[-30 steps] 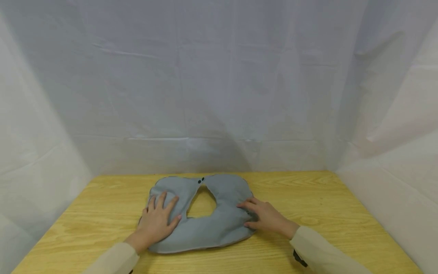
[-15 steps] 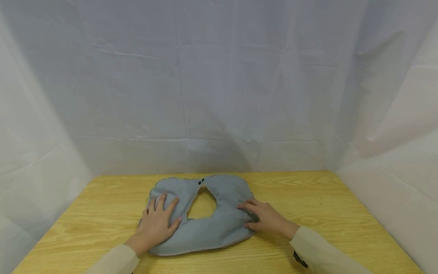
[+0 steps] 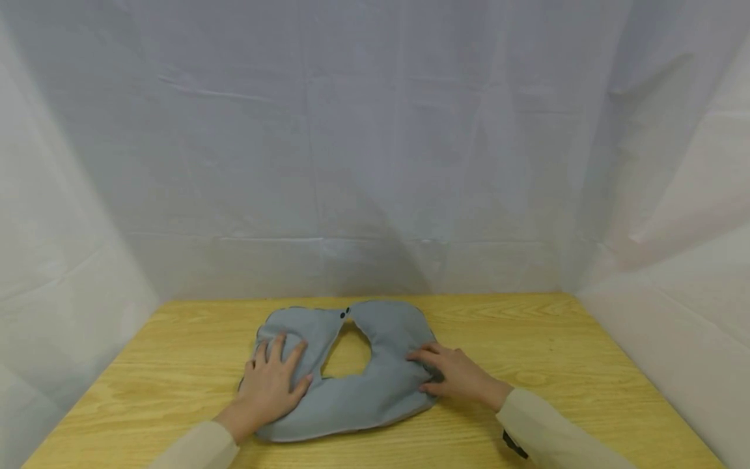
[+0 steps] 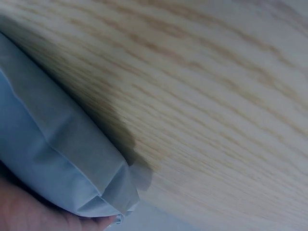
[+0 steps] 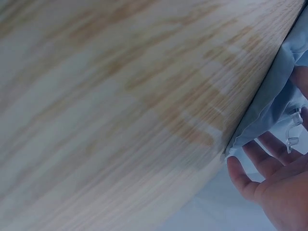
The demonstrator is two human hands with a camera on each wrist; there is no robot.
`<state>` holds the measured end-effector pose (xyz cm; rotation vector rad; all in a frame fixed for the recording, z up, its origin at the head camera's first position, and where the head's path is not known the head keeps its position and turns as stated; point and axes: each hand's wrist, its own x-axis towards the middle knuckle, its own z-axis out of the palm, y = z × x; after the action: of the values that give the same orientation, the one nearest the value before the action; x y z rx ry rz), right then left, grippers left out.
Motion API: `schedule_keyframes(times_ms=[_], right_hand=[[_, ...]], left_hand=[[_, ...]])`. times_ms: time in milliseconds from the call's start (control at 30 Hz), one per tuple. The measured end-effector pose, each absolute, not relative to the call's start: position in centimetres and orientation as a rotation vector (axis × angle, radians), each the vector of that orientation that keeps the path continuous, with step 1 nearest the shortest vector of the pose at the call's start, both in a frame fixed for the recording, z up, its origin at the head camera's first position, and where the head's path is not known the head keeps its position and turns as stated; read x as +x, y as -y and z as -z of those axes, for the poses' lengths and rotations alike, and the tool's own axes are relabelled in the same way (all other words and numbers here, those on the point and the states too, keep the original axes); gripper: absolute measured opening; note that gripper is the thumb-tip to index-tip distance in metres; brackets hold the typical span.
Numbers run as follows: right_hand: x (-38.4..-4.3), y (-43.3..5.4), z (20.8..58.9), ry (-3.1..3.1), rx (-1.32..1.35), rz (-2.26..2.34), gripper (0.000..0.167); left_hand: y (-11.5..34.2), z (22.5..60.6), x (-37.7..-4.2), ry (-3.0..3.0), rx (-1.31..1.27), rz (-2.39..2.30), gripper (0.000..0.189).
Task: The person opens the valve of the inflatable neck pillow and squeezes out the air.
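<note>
A grey-blue inflatable neck pillow (image 3: 351, 404) lies on the wooden table, its two ends meeting at dark snap buttons (image 3: 344, 314) at the far side. My left hand (image 3: 268, 387) rests on the pillow's left part with its fingers spread. At the right edge, my right hand (image 3: 459, 378) grips the pillow, bent fingers on top and thumb lower down. A clear plastic valve (image 5: 292, 142) sticks out between the fingers in the right wrist view. The left wrist view shows the pillow's seamed side (image 4: 62, 139) beside part of the left hand.
The wooden table (image 3: 527, 339) stretches around the pillow, with bare wood to the left, right and front. White sheeting (image 3: 375, 163) hangs behind the table and along both sides. A dark strap (image 3: 514, 445) shows below the right sleeve.
The pillow's near edge has crept slightly toward me and its far side has sunk a little. My left hand has shifted down slightly with it; my right hand has stayed almost still.
</note>
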<state>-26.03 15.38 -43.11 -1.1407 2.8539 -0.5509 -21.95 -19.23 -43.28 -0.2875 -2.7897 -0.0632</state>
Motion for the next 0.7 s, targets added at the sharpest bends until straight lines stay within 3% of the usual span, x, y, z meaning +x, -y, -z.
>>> schedule_keyframes(times_ms=[700], right_hand=[[-26.2, -15.4, 43.6, -2.867, -1.220, 0.485, 0.051]], left_hand=[[19.7, 42.1, -23.1, 2.768, -0.352, 0.105, 0.063]])
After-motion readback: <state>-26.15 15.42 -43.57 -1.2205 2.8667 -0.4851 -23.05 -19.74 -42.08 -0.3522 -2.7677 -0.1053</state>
